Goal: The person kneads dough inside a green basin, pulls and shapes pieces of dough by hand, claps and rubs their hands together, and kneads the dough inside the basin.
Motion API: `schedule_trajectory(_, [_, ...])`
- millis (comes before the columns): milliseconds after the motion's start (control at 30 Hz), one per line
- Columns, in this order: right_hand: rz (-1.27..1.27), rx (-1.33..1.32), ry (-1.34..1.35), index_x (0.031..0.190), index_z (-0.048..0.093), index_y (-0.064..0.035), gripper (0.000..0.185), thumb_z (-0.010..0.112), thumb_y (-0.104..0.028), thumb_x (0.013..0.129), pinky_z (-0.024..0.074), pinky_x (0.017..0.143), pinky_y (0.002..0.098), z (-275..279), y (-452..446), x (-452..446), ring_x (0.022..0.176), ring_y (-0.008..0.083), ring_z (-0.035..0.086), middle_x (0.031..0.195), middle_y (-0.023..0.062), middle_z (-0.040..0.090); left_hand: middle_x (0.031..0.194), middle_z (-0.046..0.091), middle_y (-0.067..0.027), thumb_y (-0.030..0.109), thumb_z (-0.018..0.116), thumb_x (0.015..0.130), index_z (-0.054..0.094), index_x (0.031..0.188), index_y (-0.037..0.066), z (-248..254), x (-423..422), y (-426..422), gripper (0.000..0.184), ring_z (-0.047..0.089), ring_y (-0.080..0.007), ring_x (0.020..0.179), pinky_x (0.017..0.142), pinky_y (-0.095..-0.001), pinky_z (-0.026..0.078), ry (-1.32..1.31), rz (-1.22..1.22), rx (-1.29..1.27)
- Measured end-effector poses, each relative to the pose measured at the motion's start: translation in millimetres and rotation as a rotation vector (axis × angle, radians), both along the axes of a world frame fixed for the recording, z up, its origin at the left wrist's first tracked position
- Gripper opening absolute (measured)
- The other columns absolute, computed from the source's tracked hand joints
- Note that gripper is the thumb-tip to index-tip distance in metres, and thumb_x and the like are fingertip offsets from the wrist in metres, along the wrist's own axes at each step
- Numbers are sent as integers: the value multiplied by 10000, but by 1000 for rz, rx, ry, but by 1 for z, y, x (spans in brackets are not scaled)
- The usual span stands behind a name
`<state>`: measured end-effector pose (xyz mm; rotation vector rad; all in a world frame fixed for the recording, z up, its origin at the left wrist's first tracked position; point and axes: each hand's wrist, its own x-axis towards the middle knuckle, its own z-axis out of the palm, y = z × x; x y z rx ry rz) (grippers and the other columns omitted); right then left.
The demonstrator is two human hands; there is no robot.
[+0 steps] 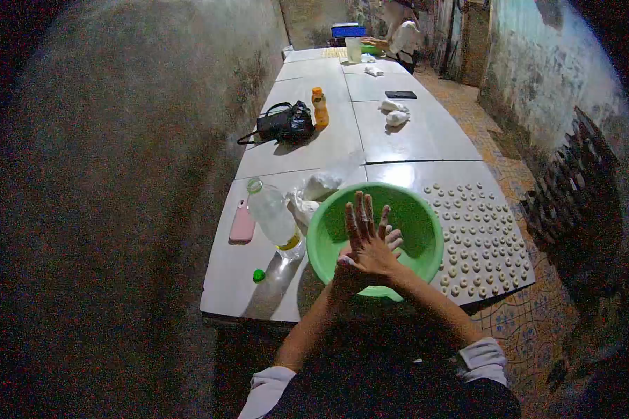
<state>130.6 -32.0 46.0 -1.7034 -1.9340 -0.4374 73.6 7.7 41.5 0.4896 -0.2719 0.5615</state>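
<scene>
Rows of small pale rings (454, 290) already lay at right on the counter (223, 293). Near side: our spread right hand (374, 255) pressed the partly hidden left hand (394, 239) over the green bowl (315, 241); we couldn't tell what remained inside or between palms.

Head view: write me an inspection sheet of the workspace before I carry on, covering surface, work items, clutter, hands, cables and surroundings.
Surface: white table with visible seams.
Work items: green basin at the near edge; rows of small pale ring-shaped pieces to its right.
Clutter: upright clear bottle, green cap beside it, pink phone; farther off, black bag and orange bottle.
Hands: right hand over left hand, above the basin; the left is mostly hidden.
Cables: nothing seen.
Surroundings: stained walls, patterned floor, another person at the far end.
</scene>
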Motion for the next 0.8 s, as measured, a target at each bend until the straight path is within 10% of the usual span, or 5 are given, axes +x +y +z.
schedule_trajectory(400, [-150,140,224,1338,61,-48,800,344,-556,788,-106,934,600,20,2,7,1281,339,-53,1396,155,-11,1319,274,-155,413,230,891,241,1258,-39,-9,-29,-18,582,258,-259,1222,1013,-371,221,417,176,-193])
schedule_trajectory(467, [-96,51,242,1344,48,-74,776,320,-556,800,-111,909,621,-43,20,-1,1281,346,-46,1393,170,-17,1309,290,-156,410,239,893,257,1251,-34,-43,-12,-10,570,269,-262,1216,1001,-335,240,-301,-157,-126])
schedule_trajectory(633, [23,16,296,1345,22,-78,712,259,-519,839,-116,905,617,24,10,12,1284,333,-43,1393,169,-29,1345,241,-135,479,258,868,243,1295,78,-4,-30,-21,586,230,-263,1243,1005,-482,182,875,479,977])
schedule_trajectory(700, [8,87,357,1344,33,-81,707,263,-518,838,-109,915,605,59,-6,31,1284,329,-32,1393,166,-18,1343,245,-140,511,247,859,169,1305,15,-1,-44,-18,672,247,-250,1234,999,-422,214,344,99,-321])
schedule_trajectory(800, [-54,124,340,1344,50,-85,700,269,-516,836,-97,929,587,53,-13,24,1284,323,-16,1393,160,-1,1360,206,-132,593,249,820,138,1315,27,-23,-23,-11,760,245,-266,1236,996,-456,204,326,203,-103])
